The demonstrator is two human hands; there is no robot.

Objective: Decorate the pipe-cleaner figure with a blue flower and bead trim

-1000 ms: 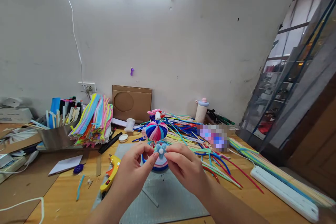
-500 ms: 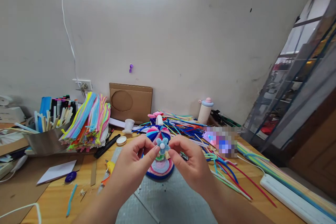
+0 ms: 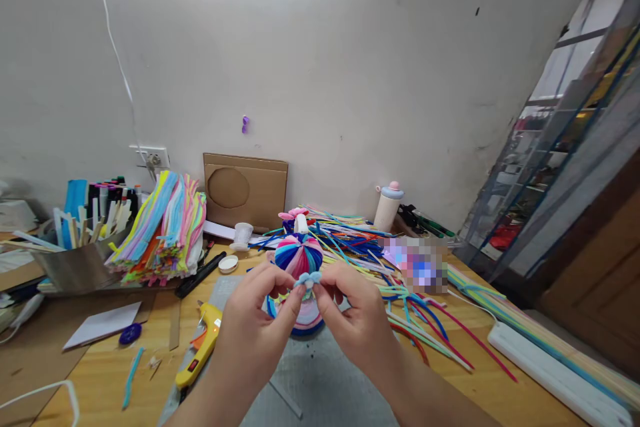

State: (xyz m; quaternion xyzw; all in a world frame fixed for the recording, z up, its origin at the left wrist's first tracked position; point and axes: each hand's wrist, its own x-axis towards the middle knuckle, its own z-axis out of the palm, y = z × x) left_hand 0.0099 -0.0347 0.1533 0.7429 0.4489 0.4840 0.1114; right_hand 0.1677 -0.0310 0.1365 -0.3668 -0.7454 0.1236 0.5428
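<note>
A small light blue flower (image 3: 309,279) of fuzzy stems is pinched between both hands at the centre. My left hand (image 3: 267,303) grips its left side with thumb and forefinger. The right side is held by my right hand (image 3: 353,300) in a similar pinch. Just behind stands a striped pink, white and blue dome (image 3: 299,257) over a round base (image 3: 305,320) with pink and dark blue rings, partly hidden by the fingers. The flower's underside is hidden by the fingertips.
A yellow glue gun (image 3: 203,350) lies left of my left forearm on the grey mat (image 3: 320,387). Loose coloured stems (image 3: 345,240) spread behind and right, near a bottle (image 3: 389,205). Bundled stems (image 3: 170,227) and a metal container (image 3: 85,267) stand left; a power strip (image 3: 550,373) lies right.
The flower has tipped, so its petals look flatter and its white centre shows less. Both hands still pinch it. The view has shifted slightly, and more of the glue gun shows.
</note>
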